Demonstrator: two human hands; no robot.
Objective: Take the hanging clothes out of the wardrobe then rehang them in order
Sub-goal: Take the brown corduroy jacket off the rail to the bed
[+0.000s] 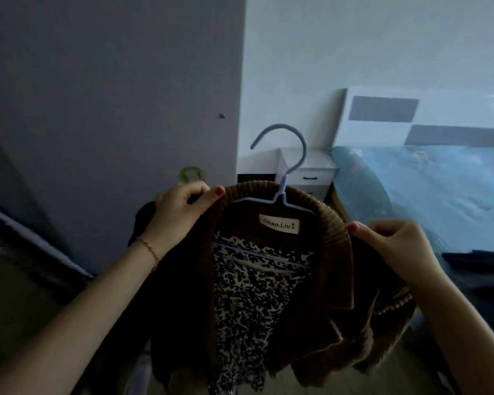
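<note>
Both hands hold up a dark brown ribbed-knit cardigan on a pale blue wire hanger. The left hand is pinched shut on the ribbed collar at the left shoulder, thumb on top, with the other fingertips tucked behind the knit and out of sight. The right hand is clamped on the collar at the right shoulder, its fingers curled away from the camera. Between the 2 hands sits a cream neck label; its print is blurred. Below it, inside the open cardigan, hangs a black-and-white leopard-print garment, its hem cut off by the frame. A thin gold bracelet circles the left wrist. A small green round object just above the left hand is too unclear to identify. Beyond the right hand lies a blue-covered bed.
</note>
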